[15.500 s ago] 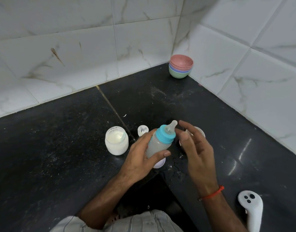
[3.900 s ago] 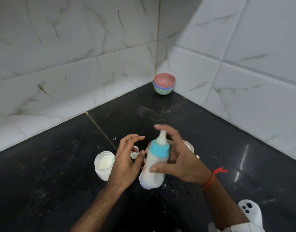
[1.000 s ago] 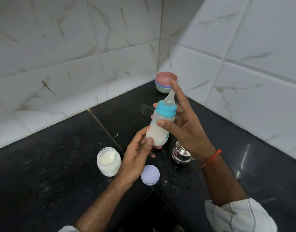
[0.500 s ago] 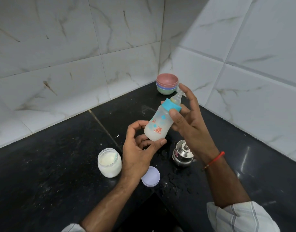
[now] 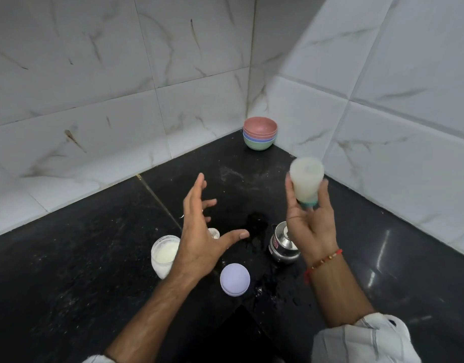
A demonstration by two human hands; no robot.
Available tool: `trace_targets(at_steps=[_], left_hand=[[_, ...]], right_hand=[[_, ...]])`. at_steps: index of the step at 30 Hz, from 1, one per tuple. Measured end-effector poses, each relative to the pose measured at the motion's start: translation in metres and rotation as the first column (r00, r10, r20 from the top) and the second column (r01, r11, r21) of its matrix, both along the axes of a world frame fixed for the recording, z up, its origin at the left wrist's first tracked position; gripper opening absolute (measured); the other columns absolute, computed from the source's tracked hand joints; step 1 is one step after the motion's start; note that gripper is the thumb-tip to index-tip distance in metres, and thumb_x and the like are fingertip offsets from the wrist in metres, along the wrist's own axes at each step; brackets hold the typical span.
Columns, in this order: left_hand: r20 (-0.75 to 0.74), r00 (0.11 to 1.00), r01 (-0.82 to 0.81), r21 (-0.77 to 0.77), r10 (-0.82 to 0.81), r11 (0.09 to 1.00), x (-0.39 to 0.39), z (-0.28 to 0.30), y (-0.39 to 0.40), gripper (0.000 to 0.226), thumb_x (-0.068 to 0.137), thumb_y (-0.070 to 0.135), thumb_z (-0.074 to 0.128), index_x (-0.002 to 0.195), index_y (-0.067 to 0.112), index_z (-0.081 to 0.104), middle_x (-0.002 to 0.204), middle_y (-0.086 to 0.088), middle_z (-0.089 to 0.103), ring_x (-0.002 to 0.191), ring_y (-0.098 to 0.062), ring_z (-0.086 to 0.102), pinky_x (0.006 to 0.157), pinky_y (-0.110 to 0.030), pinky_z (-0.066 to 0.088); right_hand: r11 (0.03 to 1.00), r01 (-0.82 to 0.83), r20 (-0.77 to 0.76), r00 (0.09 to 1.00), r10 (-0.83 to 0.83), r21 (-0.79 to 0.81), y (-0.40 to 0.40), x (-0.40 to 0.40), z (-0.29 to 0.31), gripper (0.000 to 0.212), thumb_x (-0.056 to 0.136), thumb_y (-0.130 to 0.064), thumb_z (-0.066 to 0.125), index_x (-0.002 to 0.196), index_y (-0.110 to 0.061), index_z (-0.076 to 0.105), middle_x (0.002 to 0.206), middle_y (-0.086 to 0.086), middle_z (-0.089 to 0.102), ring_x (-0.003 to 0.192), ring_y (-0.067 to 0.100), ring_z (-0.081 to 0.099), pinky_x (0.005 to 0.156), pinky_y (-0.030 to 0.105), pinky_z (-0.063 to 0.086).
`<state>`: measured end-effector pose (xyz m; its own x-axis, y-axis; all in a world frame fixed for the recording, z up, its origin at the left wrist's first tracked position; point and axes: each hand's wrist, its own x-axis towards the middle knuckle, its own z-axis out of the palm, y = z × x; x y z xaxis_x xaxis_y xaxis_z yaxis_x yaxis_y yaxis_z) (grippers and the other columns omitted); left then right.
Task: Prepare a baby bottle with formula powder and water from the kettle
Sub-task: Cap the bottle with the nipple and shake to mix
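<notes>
Baby bottle [image 5: 305, 180] is now turned upside down, teat down, in the right hand [image 5: 310, 226], whose fingers curl round it above the steel kettle [image 5: 283, 246]. A moment ago both hands held it upright. The left hand [image 5: 202, 237] has let go, fingers spread, holding nothing. I think mixing has begun.

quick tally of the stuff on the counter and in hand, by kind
baby bottle, upside down in the right hand: 1
open powder jar: 1
lilac lid: 1
steel kettle: 1
stacked bowls: 4
small white scoop: 1
total: 9
</notes>
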<state>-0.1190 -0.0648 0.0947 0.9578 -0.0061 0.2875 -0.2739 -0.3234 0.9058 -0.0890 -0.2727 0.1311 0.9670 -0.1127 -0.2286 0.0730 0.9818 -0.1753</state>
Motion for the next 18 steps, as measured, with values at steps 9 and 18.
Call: trace_targets(at_steps=[9, 18], left_hand=[[-0.050, 0.996, -0.070, 0.095, 0.075, 0.993, 0.005, -0.019, 0.013, 0.114, 0.079, -0.025, 0.056, 0.160, 0.044, 0.015, 0.158, 0.007, 0.025, 0.128, 0.004, 0.050, 0.094, -0.025, 0.050], [-0.015, 0.999, -0.037, 0.076, 0.039, 0.996, 0.003, -0.026, 0.011, 0.098, 0.085, -0.020, 0.054, 0.157, 0.042, 0.031, 0.147, 0.018, 0.031, 0.124, -0.005, 0.057, 0.083, -0.019, 0.054]], right_hand=[[-0.016, 0.204, 0.146, 0.752, 0.642, -0.979, 0.006, -0.041, -0.004, 0.093, 0.081, -0.006, 0.086, 0.146, -0.047, 0.034, 0.127, 0.001, 0.065, 0.110, 0.027, 0.071, 0.092, 0.041, 0.062], [0.997, 0.079, 0.092, 0.993, -0.078, -0.012, -0.004, -0.019, -0.022, 0.049, 0.104, -0.033, 0.058, 0.144, -0.005, 0.054, 0.132, 0.015, 0.070, 0.116, 0.027, 0.072, 0.083, 0.040, 0.064]])
